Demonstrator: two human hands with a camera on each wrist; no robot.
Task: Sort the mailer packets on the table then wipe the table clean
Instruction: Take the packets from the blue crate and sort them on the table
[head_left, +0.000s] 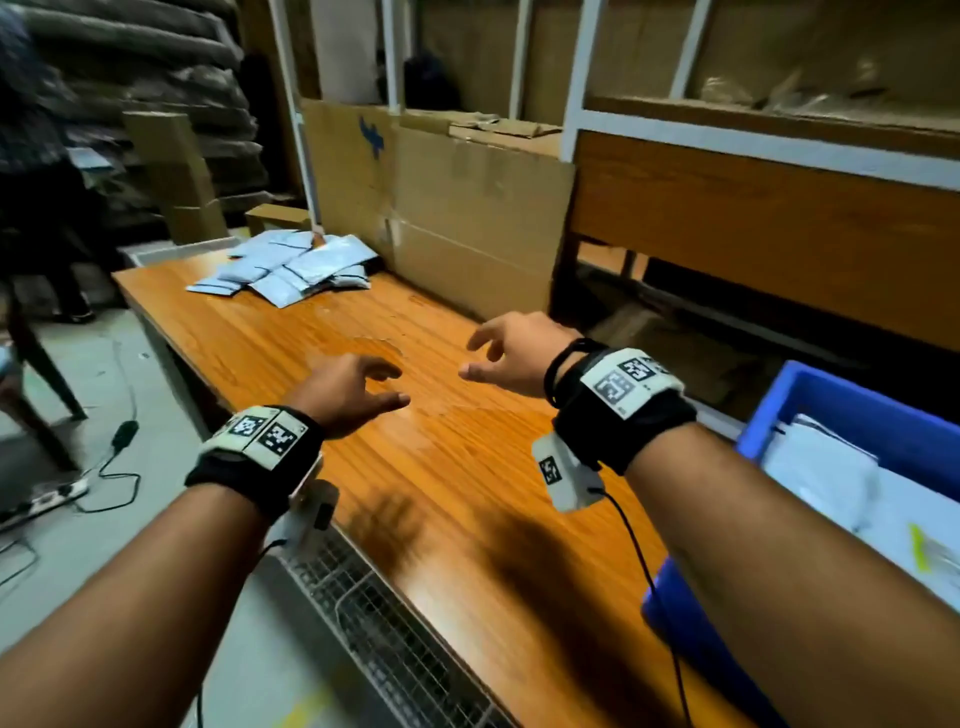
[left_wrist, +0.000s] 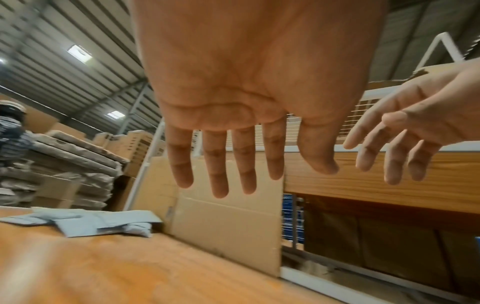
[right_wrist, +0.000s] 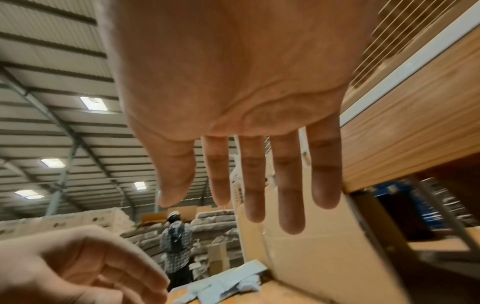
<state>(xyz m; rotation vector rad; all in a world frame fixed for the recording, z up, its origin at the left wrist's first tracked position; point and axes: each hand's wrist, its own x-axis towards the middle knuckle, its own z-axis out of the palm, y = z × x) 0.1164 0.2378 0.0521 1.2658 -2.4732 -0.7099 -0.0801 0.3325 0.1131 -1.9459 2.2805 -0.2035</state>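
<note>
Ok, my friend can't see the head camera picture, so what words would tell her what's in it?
Two bare hands, left hand and right hand, hover empty with loosely spread fingers over a long orange-brown wooden table. A loose pile of pale grey-blue mailer packets lies at its far end beside flattened brown cardboard sheets; a blue plastic crate sits at right.

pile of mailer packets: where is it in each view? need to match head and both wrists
Head: mailer packets at upper left, on the table's far end.
Left wrist: lower left, below the left hand.
Right wrist: bottom centre, below the right hand.
Shared landmark: cardboard sheet beside the pile.
</note>
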